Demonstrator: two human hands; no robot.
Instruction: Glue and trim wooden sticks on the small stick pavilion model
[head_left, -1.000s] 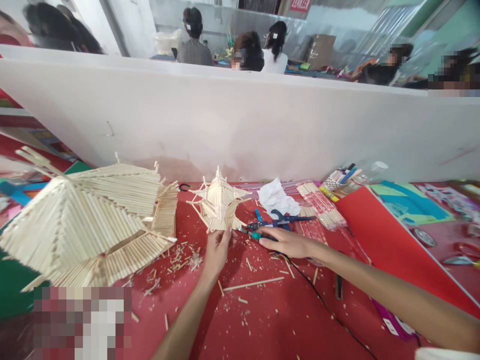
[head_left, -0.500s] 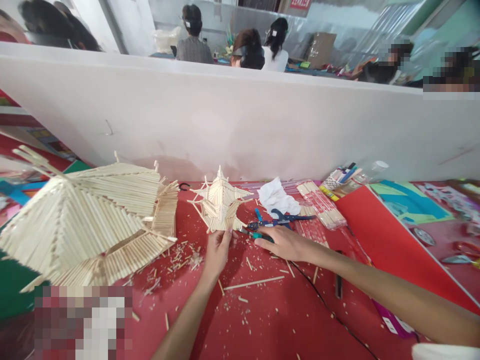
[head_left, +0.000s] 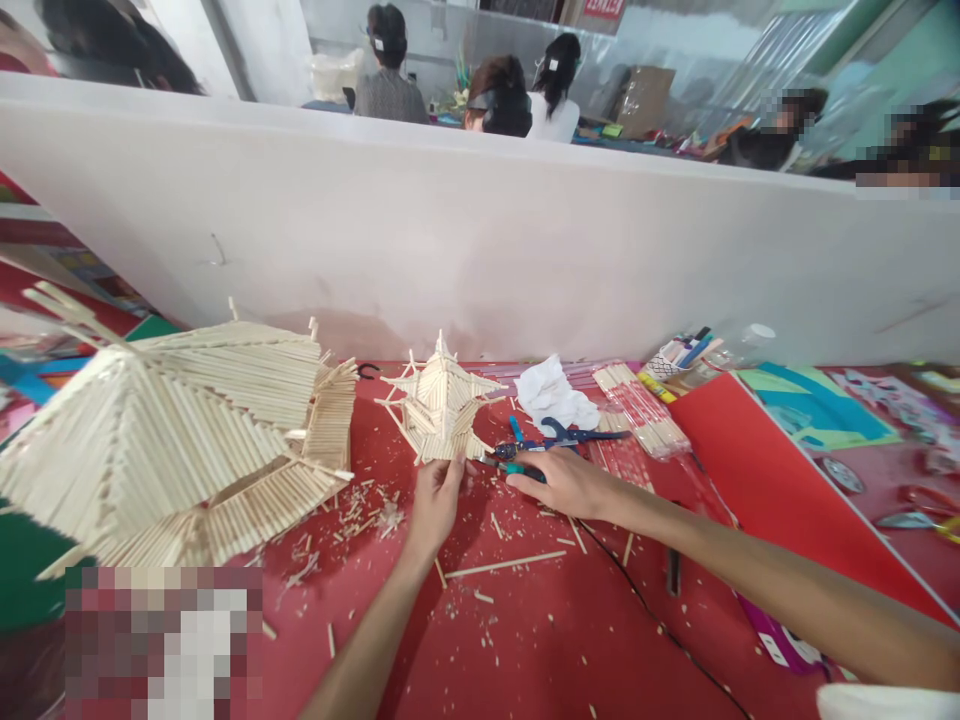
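Small stick model [head_left: 444, 408] on far middle of red surface [head_left: 517, 645], just left of blue-handled pliers [head_left: 581, 436]. Left hand [head_left: 436, 500] pinches model's near edge. Right hand [head_left: 571, 482] grips green-and-black-handled tool [head_left: 514, 468], its tip beside the model. Larger stick roof [head_left: 195, 430] at left; white tissue [head_left: 556, 395] far right of model.
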